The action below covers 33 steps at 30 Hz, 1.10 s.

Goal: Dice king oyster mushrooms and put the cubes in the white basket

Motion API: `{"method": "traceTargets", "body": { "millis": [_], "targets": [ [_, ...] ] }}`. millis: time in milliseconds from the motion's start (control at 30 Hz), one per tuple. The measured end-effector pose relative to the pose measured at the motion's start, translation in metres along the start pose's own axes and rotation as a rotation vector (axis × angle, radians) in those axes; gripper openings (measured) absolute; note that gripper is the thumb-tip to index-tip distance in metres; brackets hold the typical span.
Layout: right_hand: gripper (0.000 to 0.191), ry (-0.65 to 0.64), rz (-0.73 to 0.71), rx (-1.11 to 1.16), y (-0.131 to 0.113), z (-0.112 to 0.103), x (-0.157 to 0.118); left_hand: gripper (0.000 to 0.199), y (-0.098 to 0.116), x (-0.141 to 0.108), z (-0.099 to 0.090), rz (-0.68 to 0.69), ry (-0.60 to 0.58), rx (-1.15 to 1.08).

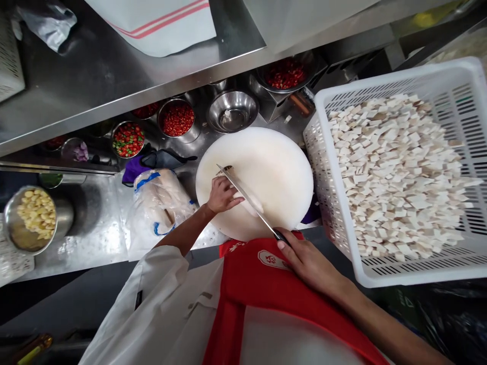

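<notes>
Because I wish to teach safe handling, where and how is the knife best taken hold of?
Probably by its black handle, from the near right, where the right hand holds it: the handle points that way, while the blade slants away over the white board, beside the left hand.

One round board (270,147) sits at the front edge of the tabletop (95,223). Over it there is one knife (247,197), and at least one white chunk (249,207). By the board's right edge is one basket (418,280), with too many white bits (399,177) to count. By its left edge is one bag (152,195). Toward the tabletop's left edge is one pot (65,220) of many yellow bits (37,210). Toward the back, at least four bowls (193,133) have red bits (177,119), and one shiny bowl (243,119) stands among them.
</notes>
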State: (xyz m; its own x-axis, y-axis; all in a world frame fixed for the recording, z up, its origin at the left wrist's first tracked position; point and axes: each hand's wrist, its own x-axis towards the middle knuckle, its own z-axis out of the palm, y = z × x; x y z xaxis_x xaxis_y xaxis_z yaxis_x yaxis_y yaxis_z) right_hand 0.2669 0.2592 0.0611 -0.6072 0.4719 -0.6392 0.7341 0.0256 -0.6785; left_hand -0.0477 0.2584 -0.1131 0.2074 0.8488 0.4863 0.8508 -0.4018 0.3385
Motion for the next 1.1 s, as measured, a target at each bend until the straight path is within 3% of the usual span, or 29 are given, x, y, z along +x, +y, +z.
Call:
{"method": "traceTargets", "body": {
  "millis": [300, 433, 700, 833, 1000, 1100],
  "targets": [
    [0.061, -0.02, -0.003, 0.041, 0.013, 0.0, 0.003, 0.043, -0.002, -0.003, 0.002, -0.028, -0.03, 0.001],
    [0.059, -0.01, -0.008, 0.056, 0.012, 0.0, 0.006, 0.041, -0.005, 0.0, 0.004, -0.001, 0.001, -0.03],
    [0.057, -0.028, 0.042, 0.052, 0.004, -0.013, 0.004, 0.044, -0.01, -0.003, 0.015, -0.104, -0.08, -0.054],
    [0.056, -0.046, 0.053, 0.061, -0.009, -0.019, 0.027, 0.046, -0.01, -0.002, 0.014, -0.091, -0.101, -0.025],
    [0.05, -0.014, 0.001, -0.007, -0.03, -0.023, 0.081, 0.039, -0.012, 0.001, 0.01, -0.008, -0.002, -0.043],
    [0.047, 0.015, -0.016, -0.017, -0.034, -0.023, 0.086, 0.043, -0.014, 0.001, 0.01, -0.028, -0.028, -0.054]
  ]
}}
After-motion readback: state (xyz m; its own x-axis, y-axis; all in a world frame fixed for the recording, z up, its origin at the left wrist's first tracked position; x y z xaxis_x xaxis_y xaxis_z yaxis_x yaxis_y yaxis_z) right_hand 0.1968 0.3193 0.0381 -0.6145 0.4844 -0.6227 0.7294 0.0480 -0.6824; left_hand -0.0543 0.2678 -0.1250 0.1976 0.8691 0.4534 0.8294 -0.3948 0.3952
